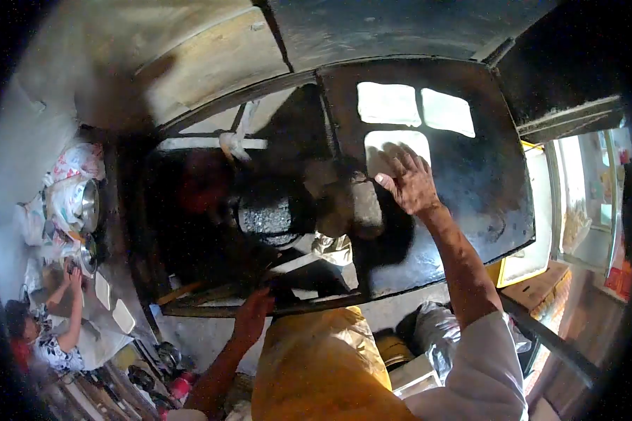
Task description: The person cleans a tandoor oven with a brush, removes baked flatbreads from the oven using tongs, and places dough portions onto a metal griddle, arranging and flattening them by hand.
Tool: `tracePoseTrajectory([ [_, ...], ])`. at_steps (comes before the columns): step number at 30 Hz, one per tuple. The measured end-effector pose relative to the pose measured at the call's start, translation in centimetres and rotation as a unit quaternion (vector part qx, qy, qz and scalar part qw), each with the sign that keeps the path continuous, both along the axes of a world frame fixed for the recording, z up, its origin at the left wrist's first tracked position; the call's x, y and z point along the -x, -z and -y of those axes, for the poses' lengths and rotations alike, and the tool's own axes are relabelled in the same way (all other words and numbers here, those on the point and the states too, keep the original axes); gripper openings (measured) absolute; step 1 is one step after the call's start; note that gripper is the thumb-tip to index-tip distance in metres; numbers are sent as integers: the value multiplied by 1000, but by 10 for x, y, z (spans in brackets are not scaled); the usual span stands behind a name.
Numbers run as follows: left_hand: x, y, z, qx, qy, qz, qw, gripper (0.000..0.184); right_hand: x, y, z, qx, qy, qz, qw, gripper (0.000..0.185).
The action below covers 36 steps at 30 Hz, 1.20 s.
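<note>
My right hand (411,184) lies palm down with its fingers spread over a flat white square piece (399,142) on a dark hot-plate-like surface (470,203). It covers the lower part of that piece. Two more white pieces, a left one (388,104) and a right one (448,112), lie flat just beyond it. At the front edge of the dark frame (316,306) is my left hand (254,312), in deep shadow. Its fingers blend into the dark, so I cannot make out their pose or any held thing.
Left of the plate, an open framed pit holds a round grate-like part (267,216) and a crumpled shiny wrap (333,248). Another person (56,337) works at a side table with flat white pieces (123,316). A yellow-edged panel (530,231) stands at right, above a wooden box (537,286).
</note>
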<state>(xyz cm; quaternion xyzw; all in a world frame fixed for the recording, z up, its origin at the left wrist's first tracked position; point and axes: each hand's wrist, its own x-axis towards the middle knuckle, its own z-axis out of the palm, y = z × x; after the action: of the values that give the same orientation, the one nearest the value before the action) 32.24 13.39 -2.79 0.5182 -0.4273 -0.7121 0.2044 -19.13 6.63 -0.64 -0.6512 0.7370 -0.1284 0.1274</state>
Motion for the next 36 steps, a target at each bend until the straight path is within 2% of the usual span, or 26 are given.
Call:
tracePoseTrajectory([
  [2,-29,-6,-14,-2,18,79,997,33,-3,17,13,-44,37,-75,996,73],
  [6,-78,-23,-35,-9,-48,79,996,28,-11,13,26,-66,80,-40,994,86],
  [7,-95,-22,-36,3,-90,64,994,28,-7,29,22,-19,78,-54,995,83],
  [8,-114,-19,-37,6,-104,68,992,28,-6,31,20,66,100,2,993,75],
  [9,-134,-19,-40,3,-120,105,987,27,-7,22,22,125,87,-56,987,69],
  [10,-156,-21,-52,2,-145,147,978,27,-4,15,25,144,84,-27,986,62],
  [11,-166,-32,-53,53,-106,292,949,28,9,36,23,27,108,-56,992,63],
  [12,-208,-25,-63,64,-126,269,953,29,28,58,26,29,44,-91,994,61],
  [13,-254,-8,-69,67,-147,263,951,31,67,98,29,13,16,-52,998,58],
  [14,-304,14,-77,70,-169,258,949,33,66,73,41,-85,103,224,966,53],
  [15,-349,24,-85,55,-188,265,944,34,49,51,52,-57,186,274,942,53],
  [16,-396,12,-90,-55,-248,93,963,35,30,27,64,-15,267,328,906,52],
  [17,-439,0,-88,-155,-289,-96,940,36,11,4,77,39,340,376,861,52],
  [18,-456,-24,-72,-161,-270,36,949,37,50,36,60,78,143,23,986,54],
  [19,-473,-45,-62,-169,-244,165,941,38,15,27,51,164,149,282,933,52],
  [21,-578,-15,-66,-105,-259,32,960,40,-77,-16,22,146,126,419,887,54],
  [22,-594,-27,-49,-76,-266,80,958,40,-125,-39,4,58,105,307,944,55],
  [25,-622,-45,28,32,-247,353,902,41,-268,-36,-75,122,97,435,887,44],
  [27,-641,-39,74,76,-209,477,850,42,-347,-22,-122,58,139,426,892,41],
  [28,-673,8,80,227,-254,558,757,39,-388,-26,-136,8,159,376,913,39],
  [29,-710,49,87,223,-253,550,764,39,-430,-31,-149,-8,158,400,903,36],
  [30,-702,39,102,194,-238,547,778,39,-465,-37,-158,-24,158,426,891,33],
  [32,-668,-1,115,153,-218,507,820,39,-505,-53,-166,-90,39,290,952,27],
  [34,-648,-33,116,118,-217,467,849,39,-537,-66,-164,-176,72,326,926,26],
  [35,-654,-33,122,28,-214,495,841,37,-549,-73,-157,-141,14,312,940,25],
  [36,-650,-37,126,31,-205,491,846,37,-553,-68,-156,-133,-5,325,936,25],
])
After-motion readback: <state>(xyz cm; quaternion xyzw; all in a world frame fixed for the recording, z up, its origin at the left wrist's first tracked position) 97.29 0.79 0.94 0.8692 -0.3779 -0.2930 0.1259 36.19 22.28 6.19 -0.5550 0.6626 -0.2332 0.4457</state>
